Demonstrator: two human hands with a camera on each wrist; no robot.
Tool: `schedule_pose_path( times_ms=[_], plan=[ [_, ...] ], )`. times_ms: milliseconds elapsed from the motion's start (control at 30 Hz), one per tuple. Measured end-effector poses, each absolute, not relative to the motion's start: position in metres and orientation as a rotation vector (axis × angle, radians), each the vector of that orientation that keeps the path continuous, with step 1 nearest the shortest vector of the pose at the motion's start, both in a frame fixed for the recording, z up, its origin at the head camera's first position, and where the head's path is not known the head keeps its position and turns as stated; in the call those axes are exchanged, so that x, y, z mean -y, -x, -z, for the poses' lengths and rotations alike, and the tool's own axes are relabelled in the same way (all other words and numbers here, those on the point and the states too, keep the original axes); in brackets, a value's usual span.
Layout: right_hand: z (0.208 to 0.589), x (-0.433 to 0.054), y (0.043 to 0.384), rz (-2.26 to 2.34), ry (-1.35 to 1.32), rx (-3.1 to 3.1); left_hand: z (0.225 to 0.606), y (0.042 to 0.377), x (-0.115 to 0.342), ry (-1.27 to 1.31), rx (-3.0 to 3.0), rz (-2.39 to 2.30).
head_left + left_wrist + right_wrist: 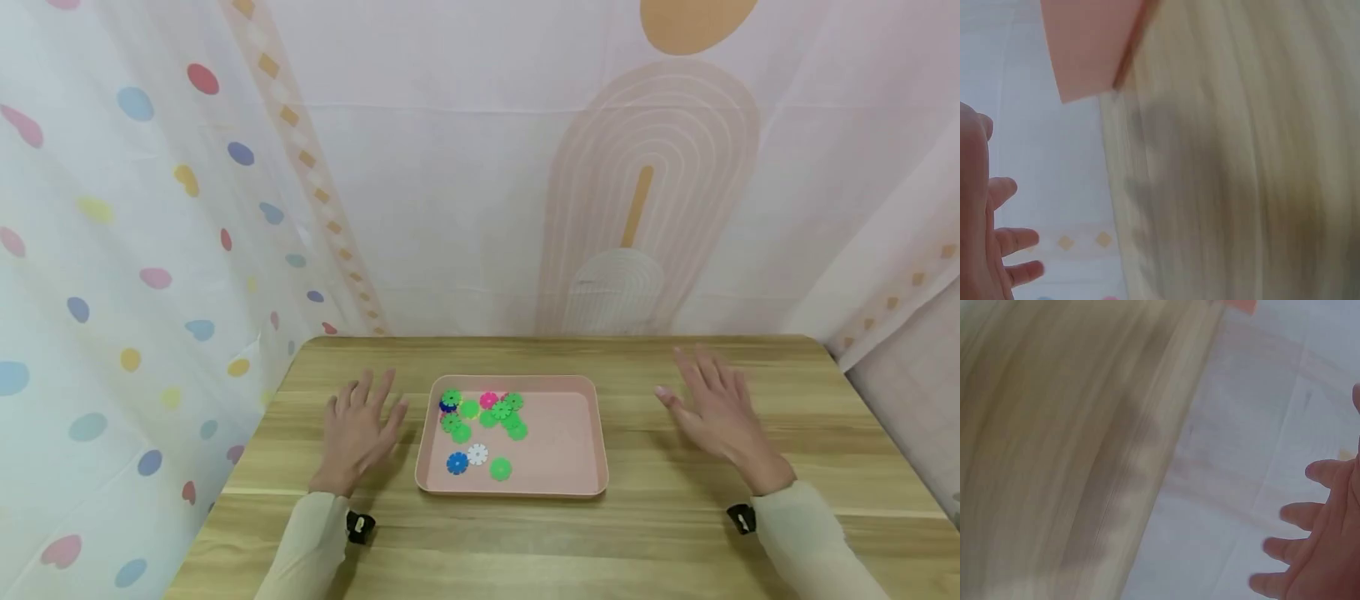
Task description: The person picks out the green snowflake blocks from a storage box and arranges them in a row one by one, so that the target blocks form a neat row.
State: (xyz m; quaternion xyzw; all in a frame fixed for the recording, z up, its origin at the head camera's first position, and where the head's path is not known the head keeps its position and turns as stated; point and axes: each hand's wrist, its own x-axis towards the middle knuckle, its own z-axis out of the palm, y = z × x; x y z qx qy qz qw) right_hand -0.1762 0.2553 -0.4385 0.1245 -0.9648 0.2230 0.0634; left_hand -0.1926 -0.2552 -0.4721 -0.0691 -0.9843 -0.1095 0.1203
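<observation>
Your left hand [360, 427] and right hand [716, 412], fingers extended, grasp nothing on either side of the pink rectangular plastic tray [558, 437]; its notched, mixed-colour plastic discs [501, 410] partly overlap inside, so a hasty pinch could lift several together.

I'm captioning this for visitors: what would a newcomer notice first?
Probably the bright notched discs, mostly green, toward the left of the pink tray on the wood-grain table. Next, the left hand, just left of the tray, and the right hand, farther off to its right, both with fingers spread.
</observation>
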Motion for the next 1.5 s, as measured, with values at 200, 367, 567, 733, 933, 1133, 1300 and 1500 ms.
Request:
schedule_pose_path(
  times_ms=[200,367,567,733,933,1133,1300,1500],
  plan=[
    [0.44,-0.23,0.182,-0.958,-0.462,2.859,0.476,0.196,0.244,0.244,2.897,0.599],
    [0.443,-0.202,0.189,-1.21,-0.598,2.81,0.476,0.199,0.232,0.326,2.903,0.819],
    [0.447,-0.156,0.189,-1.435,-0.755,2.831,0.48,0.204,0.218,0.354,2.979,1.033],
    [0.454,-0.121,0.183,-1.552,-0.846,2.863,0.488,0.209,0.212,0.384,3.024,1.106],
    [0.465,-0.087,0.176,-1.623,-0.815,2.918,0.493,0.211,0.21,0.342,3.076,1.12],
    [0.479,-0.064,0.174,-1.618,-0.794,2.94,0.497,0.211,0.211,0.36,3.068,1.079],
    [0.49,-0.05,0.174,-1.623,-0.782,2.939,0.5,0.208,0.212,0.379,3.068,1.057],
    [0.495,-0.043,0.174,-1.598,-0.834,2.966,0.502,0.206,0.213,0.381,3.061,1.041]
  ],
)
